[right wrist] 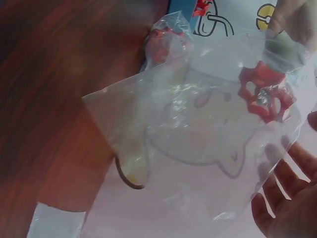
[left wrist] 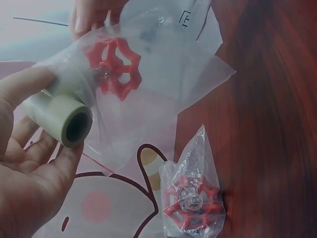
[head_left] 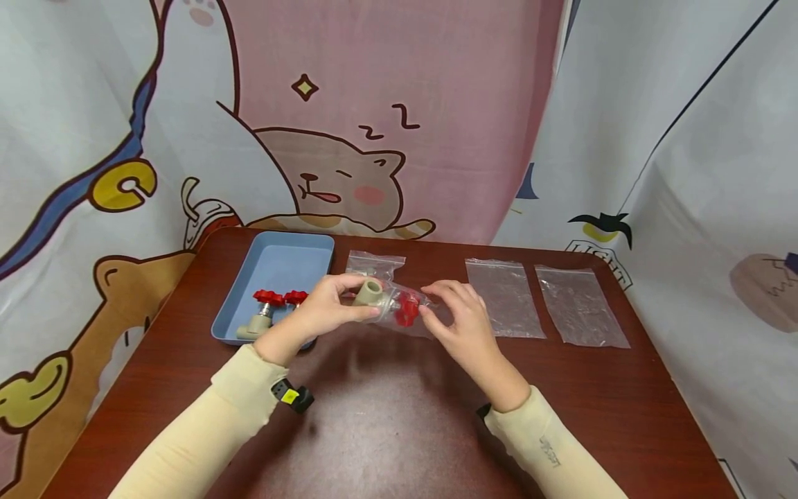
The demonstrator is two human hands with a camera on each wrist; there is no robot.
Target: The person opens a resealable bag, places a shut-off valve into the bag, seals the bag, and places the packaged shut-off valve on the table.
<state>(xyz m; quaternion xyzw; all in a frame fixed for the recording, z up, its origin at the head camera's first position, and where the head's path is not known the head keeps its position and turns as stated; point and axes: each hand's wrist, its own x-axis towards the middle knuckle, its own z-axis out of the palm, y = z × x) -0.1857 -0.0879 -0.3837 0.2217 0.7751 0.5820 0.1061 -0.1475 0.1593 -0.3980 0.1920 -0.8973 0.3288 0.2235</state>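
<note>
My left hand (head_left: pixel 330 305) grips the beige pipe body of a valve (left wrist: pixel 69 121), with the thumb on one side and the fingers under it. The valve's red handwheel (head_left: pixel 408 310) sits inside a clear plastic bag (left wrist: pixel 163 99), and the bag's film also wraps part of the beige body. On the handwheel side, my right hand (head_left: pixel 458 315) holds the bag's edge between thumb and fingers. In the right wrist view, the bag's loose part (right wrist: pixel 188 148) spreads wide in front of the right fingers (right wrist: pixel 285 181).
A blue tray (head_left: pixel 280 253) at the left holds more red-wheeled valves (head_left: pixel 264 308). Behind my hands lies another bagged valve (left wrist: pixel 193 201). Two flat clear bags, a nearer one (head_left: pixel 505 298) and a farther one (head_left: pixel 582 305), lie on the brown table (head_left: pixel 399 430) to the right.
</note>
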